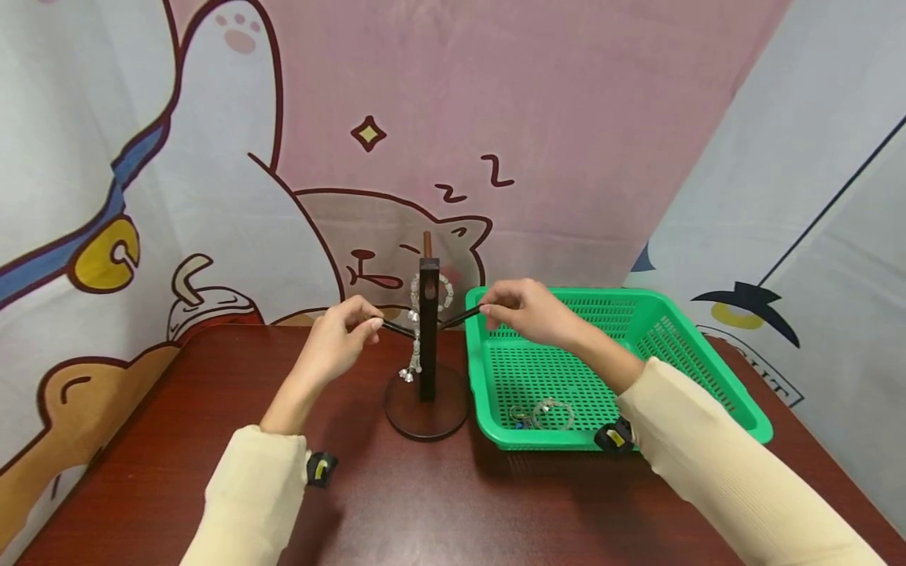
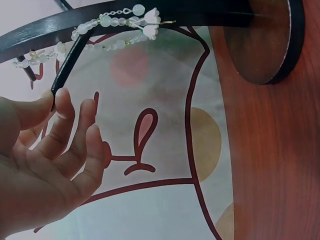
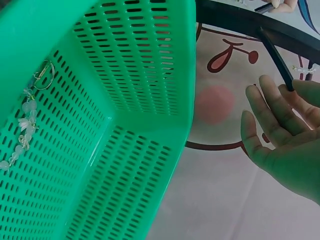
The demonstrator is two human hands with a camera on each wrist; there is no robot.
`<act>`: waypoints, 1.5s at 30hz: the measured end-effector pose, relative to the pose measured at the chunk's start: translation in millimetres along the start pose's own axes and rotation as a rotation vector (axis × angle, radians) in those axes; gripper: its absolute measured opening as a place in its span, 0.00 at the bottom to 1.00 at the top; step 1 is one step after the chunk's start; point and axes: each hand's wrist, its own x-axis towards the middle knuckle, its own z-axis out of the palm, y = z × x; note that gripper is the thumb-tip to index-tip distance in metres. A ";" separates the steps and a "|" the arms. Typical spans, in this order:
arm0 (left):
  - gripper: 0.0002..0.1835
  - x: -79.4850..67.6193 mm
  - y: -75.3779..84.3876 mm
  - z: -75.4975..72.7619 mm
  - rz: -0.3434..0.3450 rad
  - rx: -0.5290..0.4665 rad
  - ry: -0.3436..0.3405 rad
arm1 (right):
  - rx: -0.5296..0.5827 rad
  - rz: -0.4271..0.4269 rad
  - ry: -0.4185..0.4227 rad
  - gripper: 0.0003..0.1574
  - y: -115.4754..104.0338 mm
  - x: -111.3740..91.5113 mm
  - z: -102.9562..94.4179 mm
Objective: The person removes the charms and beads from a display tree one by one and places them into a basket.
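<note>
A dark wooden jewelry stand (image 1: 428,338) rises upright from a round base (image 1: 418,417) on the table. My left hand (image 1: 336,342) pinches the tip of the black peg (image 1: 398,326) on its left side between thumb and index finger. On the opposite side, my right hand (image 1: 529,310) pinches the end of another black peg (image 1: 463,316). From the left peg hangs a pale beaded bracelet (image 2: 107,21) with white flower charms, close against the post. A second beaded bracelet (image 1: 447,292) hangs higher, partly hidden behind the post.
A green plastic basket (image 1: 715,369) stands right of the stand, below my right forearm. Inside lie a clear beaded bracelet (image 1: 555,415) and a small ring-like piece (image 3: 45,75). A cartoon-printed cloth (image 1: 566,141) hangs behind the reddish-brown table (image 1: 396,503).
</note>
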 end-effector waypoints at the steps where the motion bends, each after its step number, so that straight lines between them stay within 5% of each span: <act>1: 0.04 0.7 -0.4 0.1 0.000 0.002 0.003 | 0.000 -0.006 -0.004 0.09 -0.8 -0.9 0.1; 20: 0.07 2.9 2.4 -0.3 -0.018 0.043 0.019 | 0.004 -0.044 0.005 0.07 -3.6 -9.0 4.3; 28: 0.16 -3.1 13.6 -5.9 0.027 0.097 -0.004 | 0.022 -0.047 0.018 0.06 -4.5 -9.2 3.6; 34: 0.14 -8.8 35.3 -11.6 0.067 0.073 0.041 | 0.018 -0.048 0.006 0.07 -3.4 -8.9 4.0; 45: 0.12 -32.1 91.8 -17.5 0.255 0.095 0.124 | 0.013 -0.050 0.006 0.07 -4.3 -8.5 4.1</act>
